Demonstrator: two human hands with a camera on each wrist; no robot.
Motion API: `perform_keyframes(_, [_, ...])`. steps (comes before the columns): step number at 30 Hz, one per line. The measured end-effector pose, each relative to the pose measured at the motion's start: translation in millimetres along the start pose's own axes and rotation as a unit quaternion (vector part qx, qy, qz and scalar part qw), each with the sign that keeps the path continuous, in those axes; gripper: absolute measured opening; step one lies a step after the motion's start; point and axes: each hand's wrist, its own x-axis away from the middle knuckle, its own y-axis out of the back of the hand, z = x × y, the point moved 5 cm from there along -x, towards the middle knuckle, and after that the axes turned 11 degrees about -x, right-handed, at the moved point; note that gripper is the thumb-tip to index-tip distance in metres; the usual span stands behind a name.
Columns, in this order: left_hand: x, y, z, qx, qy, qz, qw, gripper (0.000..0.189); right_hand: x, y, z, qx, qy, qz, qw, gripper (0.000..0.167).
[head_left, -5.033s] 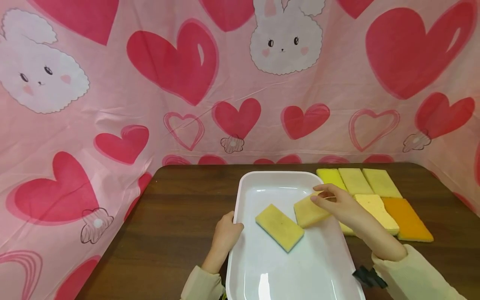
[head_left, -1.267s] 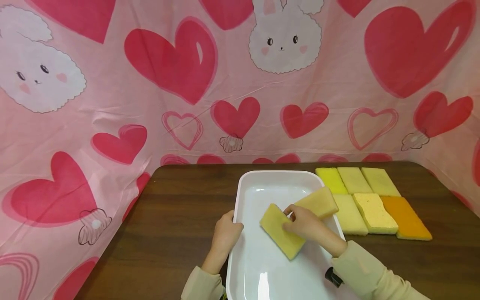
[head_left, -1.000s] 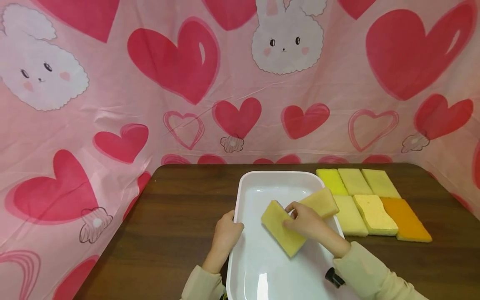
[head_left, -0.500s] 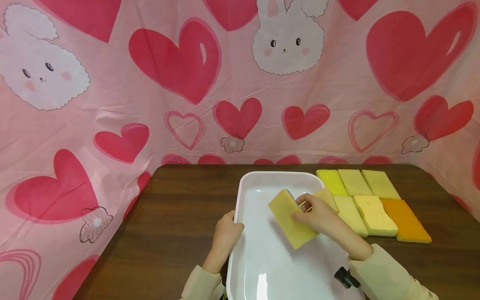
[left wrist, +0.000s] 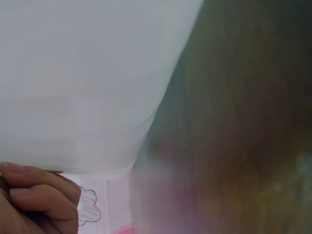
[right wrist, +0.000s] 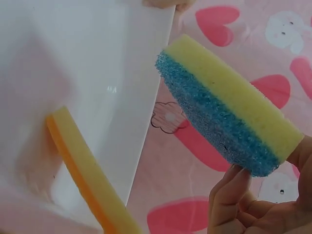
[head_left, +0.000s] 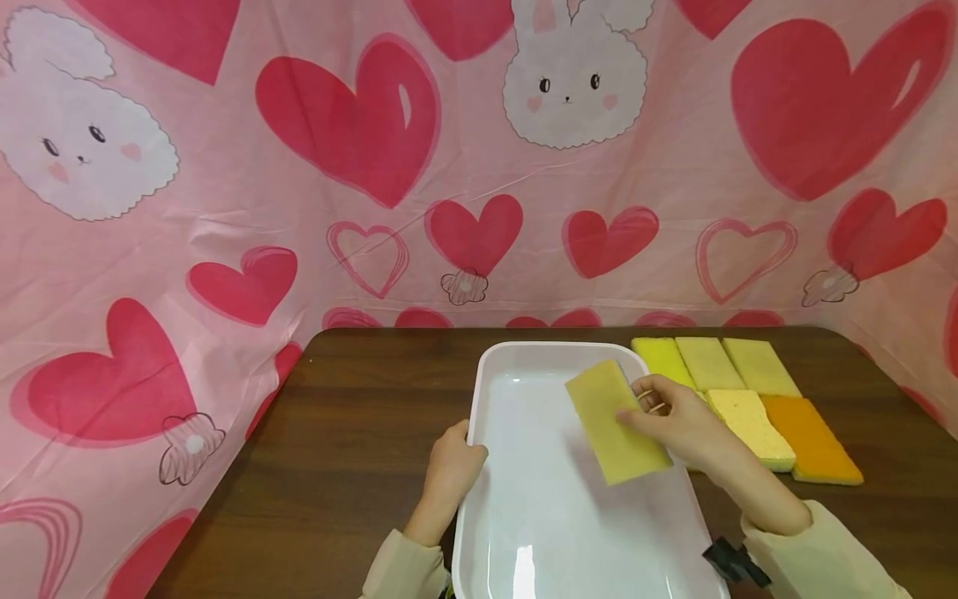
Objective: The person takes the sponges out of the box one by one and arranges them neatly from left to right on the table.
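My left hand [head_left: 455,466] grips the left rim of a white tray [head_left: 516,524]. In the left wrist view, its curled fingers [left wrist: 46,195] lie at the edge of the tray's white wall [left wrist: 83,87]. Above the tray's right half, my right hand [head_left: 684,420] pinches a yellow sponge [head_left: 617,424] between thumb and fingers. The right wrist view shows a blue scouring layer on this sponge [right wrist: 234,92]. A second sponge [right wrist: 90,170], yellow with an orange layer, is at the tray's side in that view; the head view hides it behind the right hand and the held sponge.
Right of the tray, several sponges lie flat in two rows on the dark wooden table [head_left: 359,416]. Among them are a bright yellow one [head_left: 662,358], a wavy pale one [head_left: 748,424] and an orange one [head_left: 812,441]. A pink heart-print cloth [head_left: 516,175] hangs behind.
Earlier, my right hand held the other sponge by the tray's right side. It then took the sponge lying in the tray and has lifted it up and rightward. My left hand stays put.
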Motion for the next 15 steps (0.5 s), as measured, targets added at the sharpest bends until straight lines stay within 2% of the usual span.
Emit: perform_keyframes(15, [-0.2, 0.7, -0.1, -0.005, 0.006, -0.002, 1.0000, 0.035, 15.8, 36, -18, 0.019, -0.019, -0.025, 0.9994, 0.047])
